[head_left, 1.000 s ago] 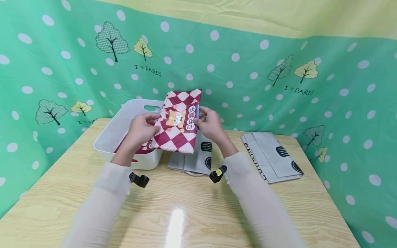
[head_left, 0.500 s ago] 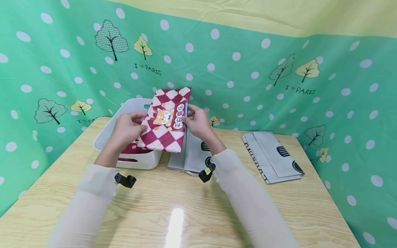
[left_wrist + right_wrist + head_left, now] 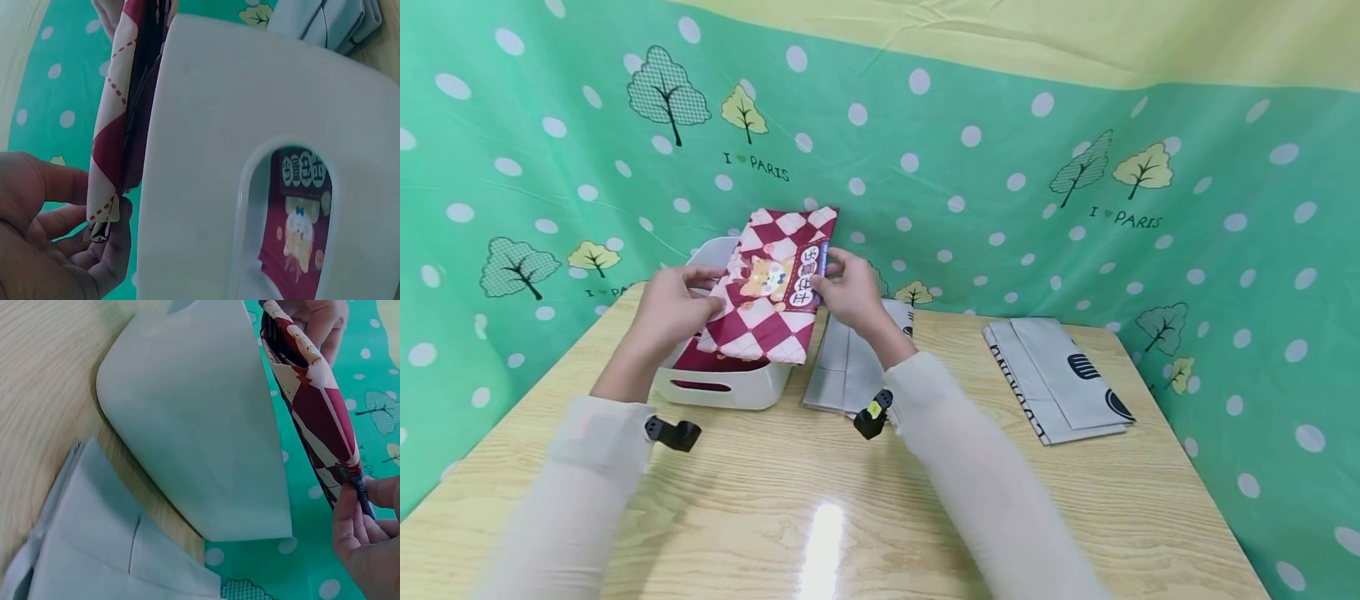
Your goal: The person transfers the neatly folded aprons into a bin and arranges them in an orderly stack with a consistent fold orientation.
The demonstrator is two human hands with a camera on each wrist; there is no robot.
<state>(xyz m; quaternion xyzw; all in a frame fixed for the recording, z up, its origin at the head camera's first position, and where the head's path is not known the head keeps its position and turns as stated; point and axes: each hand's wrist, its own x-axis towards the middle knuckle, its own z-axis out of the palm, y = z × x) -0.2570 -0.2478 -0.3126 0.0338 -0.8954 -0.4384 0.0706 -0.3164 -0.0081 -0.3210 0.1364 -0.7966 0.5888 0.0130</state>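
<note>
Head view: the checked red-and-white packet (image 3: 767, 283) is held up, tilted, over the white basket (image 3: 760, 390), pinched at its left edge by the left grip (image 3: 670, 304) and at its right edge, by the label, by the right grip (image 3: 852, 292). A maroon piece (image 3: 703, 360) is seen in the basket. One grey folded sheet (image 3: 846, 367) is laid just beside the basket and partly covered by the right forearm; a second grey bundle (image 3: 1067, 379) is placed well apart, farther right on the bench (image 3: 715, 517). Step in hand, as judged: the packet being brought to the basket, not yet released.

Left wrist view: the packet's folded edge is caught between left thumb and fingers, narrow. The basket's end wall is shown close by; through its handle slot the maroon piece, printed with a cartoon animal, is seen. Whether packet and rim touch at the upper part cannot be told.

Right wrist view: the packet's other edge is pinched by thumb and fingers; the rim is seen clear of it here. For the next move, a level lowering inside the rim seems called for, with both grips loosened only once the packet is supported.
</note>
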